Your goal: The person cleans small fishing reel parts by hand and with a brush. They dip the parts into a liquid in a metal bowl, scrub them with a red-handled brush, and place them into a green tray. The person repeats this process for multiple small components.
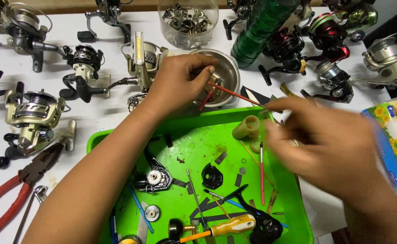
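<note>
Small metal part (215, 81), pinched in the fingertips of the left hand (178, 83), held over a round steel bowl (227, 68); part too small to identify further. Far left on the white bench (99, 113): red-handled pliers (8, 199), grips textured, and a champagne-coloured spinning reel (35, 115); more reels along the back edge, some cut off by the frame. Centre: glossy green plastic tray (198, 135) holding a partly stripped reel body (155, 178), black flat parts, and a yellow-handled screwdriver (227, 226). A thin red brush (234, 94) runs from the left fingers toward the right hand (325, 144). Right hand blurred; whether it grips the brush cannot be determined. Behind: clear round tub of metal parts (187, 22) and a dark green ribbed bottle (261, 27). Far right edge: rectangular blue-and-yellow package with flower print (392, 140), partly cut off.
</note>
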